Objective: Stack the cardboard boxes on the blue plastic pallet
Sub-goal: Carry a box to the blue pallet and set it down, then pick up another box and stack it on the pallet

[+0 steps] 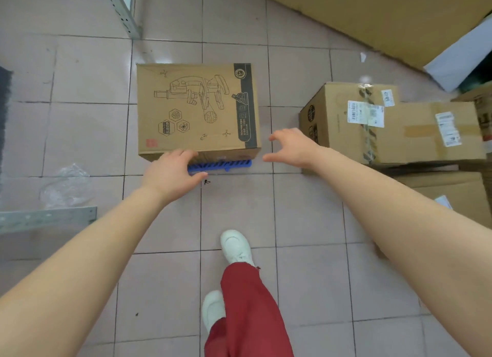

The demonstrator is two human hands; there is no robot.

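Note:
A cardboard box [197,107] printed with a microscope drawing rests on the blue plastic pallet [229,165], which shows only as a strip under the box's near edge. My left hand [173,174] lies against the box's near lower edge, fingers spread, holding nothing. Just off the box's near right corner, my right hand [291,147] hovers open without touching it. To the right on the floor stands another cardboard box [346,122] with white labels, and a longer labelled box [431,131] lies next to it.
A large flat cardboard sheet [372,13] leans at the back right. More boxes [447,191] sit at the right edge. Grey metal shelf rails [48,218] lie at the left, with crumpled clear plastic [66,186] beside them. My feet in white shoes [237,246] stand on the tiled floor.

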